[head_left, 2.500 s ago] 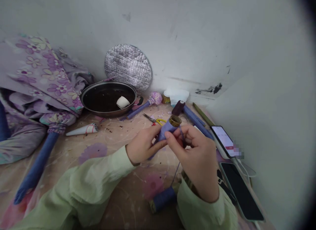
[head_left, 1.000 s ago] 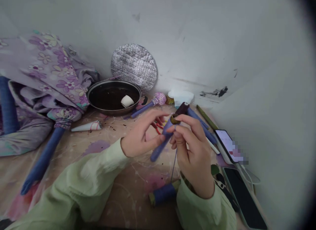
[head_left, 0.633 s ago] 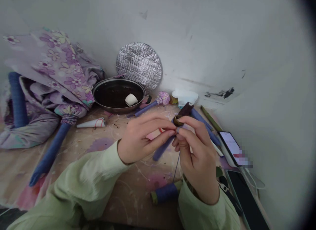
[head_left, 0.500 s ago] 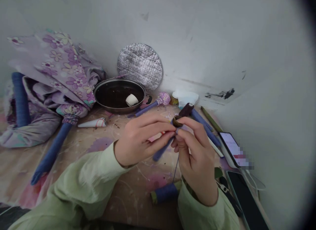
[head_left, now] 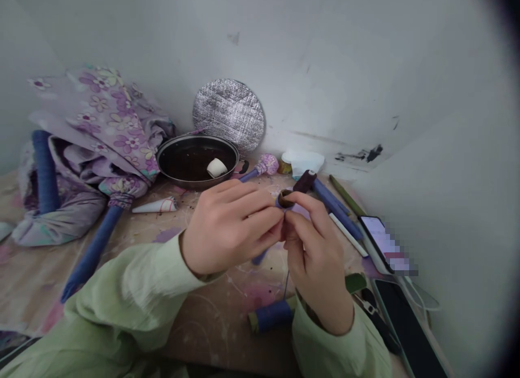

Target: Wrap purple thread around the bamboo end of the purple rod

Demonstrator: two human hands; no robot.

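Note:
My left hand [head_left: 229, 226] and my right hand [head_left: 319, 259] meet in front of me, both pinching a blue fabric-wrapped rod [head_left: 259, 257]. A brass-coloured ring [head_left: 285, 200] caps its upper end, and my fingers hide most of the rod. A thin blue thread drops from my right hand to a blue thread spool [head_left: 270, 317] lying on the mat, partly against my right sleeve [head_left: 337, 340]. Just beyond the ring, a dark maroon thread spool [head_left: 304, 181] sits close to my fingers. I cannot tell whether it touches the ring.
A dark pan [head_left: 170, 161] holding a white cup stands against the wall, beside a round quilted silver mat [head_left: 228, 115]. Floral fabric [head_left: 109, 118] is heaped at left. Blue rods lie around, and several phones [head_left: 382, 242] rest at right.
My two hands have drawn closer around the ring, and my left hand now covers more of the rod. The whole scene has shifted slightly in view as my head moved.

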